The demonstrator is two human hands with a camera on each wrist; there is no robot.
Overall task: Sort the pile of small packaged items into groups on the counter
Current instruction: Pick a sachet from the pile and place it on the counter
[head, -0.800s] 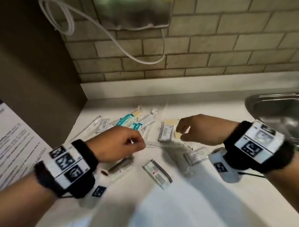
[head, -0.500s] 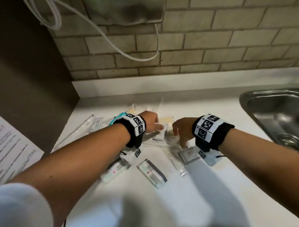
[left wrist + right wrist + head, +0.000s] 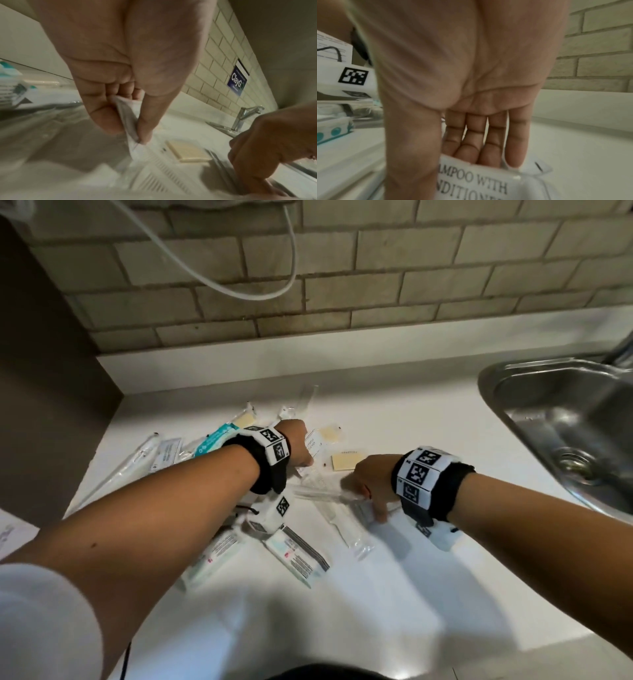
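Small packets lie in a pile on the white counter (image 3: pixel 428 419). My left hand (image 3: pixel 306 464) reaches into the back of the pile. Its thumb and forefinger pinch the edge of a white sachet (image 3: pixel 132 135), also seen as the white sachet (image 3: pixel 312 447) in the head view. My right hand (image 3: pixel 375 512) is lower right, and its thumb and fingers hold a clear sachet printed "SHAMPOO WITH CONDITIONER" (image 3: pixel 479 181) at counter level. A yellow soap bar (image 3: pixel 344 462) lies between the hands. A clear comb packet (image 3: pixel 342 525) lies below them.
A teal packet (image 3: pixel 216 440) and long clear packets (image 3: pixel 137 465) lie left of my left wrist. Two white boxed packets (image 3: pixel 298 553) sit near the front. A steel sink (image 3: pixel 565 419) is at the right, a brown wall (image 3: pixel 51 371) at the left, and a printed sheet (image 3: pixel 10 532) at the far left.
Both arms have stretched forward into the pile. The left hand has taken hold of a white sachet at the back. The right hand has dropped onto the shampoo sachet.
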